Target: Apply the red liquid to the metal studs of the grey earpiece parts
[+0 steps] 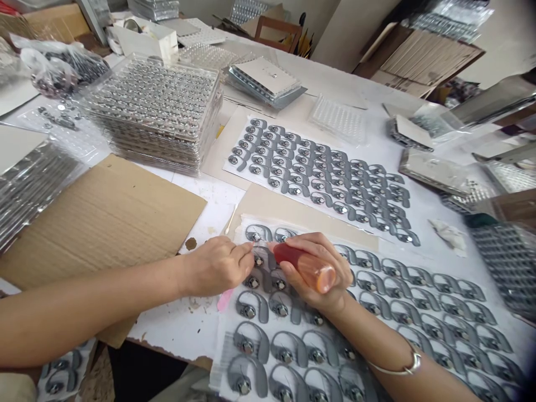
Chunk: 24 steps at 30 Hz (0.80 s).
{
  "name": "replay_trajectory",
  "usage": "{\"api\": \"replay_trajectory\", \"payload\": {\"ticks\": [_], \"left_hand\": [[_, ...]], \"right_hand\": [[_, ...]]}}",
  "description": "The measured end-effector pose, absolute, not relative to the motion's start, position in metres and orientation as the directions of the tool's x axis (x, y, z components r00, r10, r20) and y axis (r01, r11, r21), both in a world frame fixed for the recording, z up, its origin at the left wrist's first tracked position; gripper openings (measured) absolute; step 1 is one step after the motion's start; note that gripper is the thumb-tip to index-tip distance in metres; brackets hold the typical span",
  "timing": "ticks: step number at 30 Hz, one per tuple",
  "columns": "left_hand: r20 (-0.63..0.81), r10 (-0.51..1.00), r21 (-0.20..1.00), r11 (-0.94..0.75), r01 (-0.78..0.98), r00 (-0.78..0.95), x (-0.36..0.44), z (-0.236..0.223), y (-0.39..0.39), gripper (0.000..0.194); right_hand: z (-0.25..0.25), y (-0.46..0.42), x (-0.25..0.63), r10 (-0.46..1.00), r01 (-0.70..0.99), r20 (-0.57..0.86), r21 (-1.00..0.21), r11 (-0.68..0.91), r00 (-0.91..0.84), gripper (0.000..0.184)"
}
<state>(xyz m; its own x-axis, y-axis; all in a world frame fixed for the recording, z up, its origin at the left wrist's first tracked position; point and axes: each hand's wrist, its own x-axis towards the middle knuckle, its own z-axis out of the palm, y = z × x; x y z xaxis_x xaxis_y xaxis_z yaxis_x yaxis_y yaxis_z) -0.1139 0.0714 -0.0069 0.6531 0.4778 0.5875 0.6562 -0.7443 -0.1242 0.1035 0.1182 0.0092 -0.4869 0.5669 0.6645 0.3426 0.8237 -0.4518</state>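
Over the near white backing sheet [238, 231], left hand [215, 267] has its fingertips pressed together at a grey hook-shaped piece [259, 258], can't tell if pinching it, while right hand [324, 251] grips an orange plastic bottle [310, 271], its red end just beside them!

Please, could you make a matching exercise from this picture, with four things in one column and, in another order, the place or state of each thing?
Things:
1. Left hand
2. Right hand
3. Silver bangle
4. Stack of clear plastic trays

Places or states:
A. Standing beyond a cardboard sheet
B. Around a wrist
C. Gripping an orange bottle
D. Fingertips at a grey hook-shaped piece

Right pairs: 1-D, 2-C, 3-B, 4-A
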Motion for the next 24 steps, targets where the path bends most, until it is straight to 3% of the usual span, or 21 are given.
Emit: {"api": "replay_trajectory", "payload": {"ticks": [9,14,24], "left_hand": [[0.594,0.485,-0.068,-0.764,0.641,0.642,-0.116,-0.010,0.074,0.014],[0.586,0.533,0.057,-0.779,0.625,0.610,-0.121,-0.011,0.078,0.022],[0.507,0.625,0.262,-0.768,0.585,0.593,-0.128,-0.021,0.084,0.014]], "right_hand": [[0.008,0.118,0.104,0.570,0.337,0.666,-0.460,0.822,-0.482,0.024],[0.008,0.117,0.104,0.568,0.334,0.662,-0.460,0.823,-0.489,0.024],[0.009,0.117,0.104,0.557,0.309,0.656,-0.465,0.830,-0.509,0.024]]}}
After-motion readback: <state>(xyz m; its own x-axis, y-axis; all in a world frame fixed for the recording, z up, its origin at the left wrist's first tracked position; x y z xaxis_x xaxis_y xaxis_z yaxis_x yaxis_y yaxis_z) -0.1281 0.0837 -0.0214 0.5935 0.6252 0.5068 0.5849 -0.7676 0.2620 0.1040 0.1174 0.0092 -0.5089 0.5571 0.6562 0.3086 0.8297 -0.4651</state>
